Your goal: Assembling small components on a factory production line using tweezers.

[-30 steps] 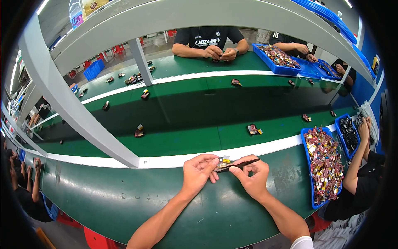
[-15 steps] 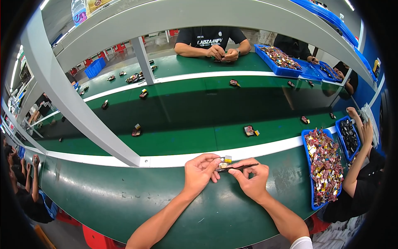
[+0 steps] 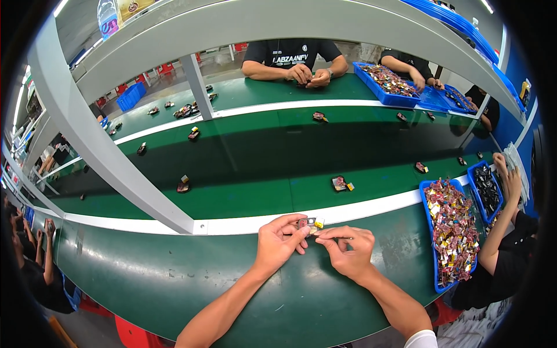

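My left hand holds a small electronic assembly between thumb and fingers, just above the near green tabletop. The assembly has a black casing, a reddish circuit part and a small yellow-and-silver piece at its right end. My right hand is closed in a pinch on thin dark tweezers, mostly hidden by the fingers. Their tip is at the lower right side of the assembly; whether it grips a part is too small to tell.
Several similar assemblies, one of them, lie on the green conveyor belt ahead. At right stand a blue tray of small circuit parts and a blue tray of black casings. A grey frame post rises at left. Co-workers sit opposite and on both sides.
The assemblies on the near belt have shifted left. My right hand has turned the tweezers, so less of them shows, and the assembly's casing is more exposed. A co-worker's hand now reaches over the far tray.
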Demonstrator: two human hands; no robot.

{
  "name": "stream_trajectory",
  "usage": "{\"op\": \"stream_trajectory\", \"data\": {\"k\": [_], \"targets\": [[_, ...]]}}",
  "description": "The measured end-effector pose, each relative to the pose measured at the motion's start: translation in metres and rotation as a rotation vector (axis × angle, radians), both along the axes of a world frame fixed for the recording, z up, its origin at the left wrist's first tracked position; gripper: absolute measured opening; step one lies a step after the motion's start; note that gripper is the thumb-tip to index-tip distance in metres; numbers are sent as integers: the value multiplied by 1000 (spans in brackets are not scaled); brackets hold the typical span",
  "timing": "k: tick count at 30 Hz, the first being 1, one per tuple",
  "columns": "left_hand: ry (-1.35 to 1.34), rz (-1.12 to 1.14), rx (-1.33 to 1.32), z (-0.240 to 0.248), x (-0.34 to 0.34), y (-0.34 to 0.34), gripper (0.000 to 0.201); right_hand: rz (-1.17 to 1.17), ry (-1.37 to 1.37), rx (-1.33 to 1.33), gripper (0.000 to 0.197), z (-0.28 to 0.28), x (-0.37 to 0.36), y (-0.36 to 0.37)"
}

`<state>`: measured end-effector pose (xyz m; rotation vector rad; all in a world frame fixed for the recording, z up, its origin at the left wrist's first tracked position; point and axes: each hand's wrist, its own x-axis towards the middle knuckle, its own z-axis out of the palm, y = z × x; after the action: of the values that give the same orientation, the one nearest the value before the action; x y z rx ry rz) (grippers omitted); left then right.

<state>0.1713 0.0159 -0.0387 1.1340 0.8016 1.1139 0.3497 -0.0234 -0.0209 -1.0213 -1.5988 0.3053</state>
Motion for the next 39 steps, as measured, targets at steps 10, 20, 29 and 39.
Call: {"op": "stream_trajectory", "data": {"k": [10,20,29,39], "targets": [[109,82,2,2,7,-3,26,18,-118,152,16,-4,0,2],[160,151,45,1,11,-5,21,-8,-114,133,15,-4,2,3],[115,217,-19,4,18,-10,19,7,-152,193,16,-4,0,2],[187,240,-77,9,24,-6,15,-2,-208,216,16,-2,5,3]]}}
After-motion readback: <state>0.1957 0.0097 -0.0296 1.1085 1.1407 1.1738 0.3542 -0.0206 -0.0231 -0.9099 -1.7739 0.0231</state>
